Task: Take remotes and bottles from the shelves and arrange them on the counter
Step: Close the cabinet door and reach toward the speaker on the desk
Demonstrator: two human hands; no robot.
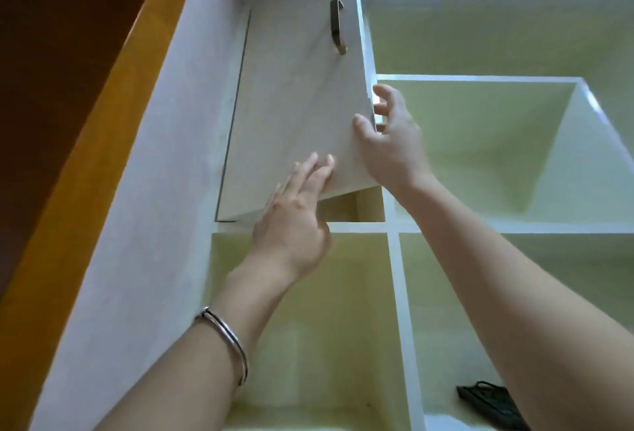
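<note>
Both hands on a cabinet door (pixel 295 115), ajar.
Left hand (pixel 291 224) flat against it, fingers spread; right hand (pixel 391 142) fingers curled round its edge. Dark object (pixel 490 403), perhaps a remote, far below on shelf (pixel 446 420).

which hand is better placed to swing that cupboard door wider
Right. The right hand curls around the cupboard door's free edge, while the left hand only lies flat against its face.

A home interior is suggested: a white built-in shelf unit with pale green cubby backs (pixel 480 142) is seen from below, fitted with a pale grey laminate cupboard door (pixel 295 104) bearing a dark metal bar handle (pixel 337 25), beside warm brown wooden panelling (pixel 61 87).
</note>
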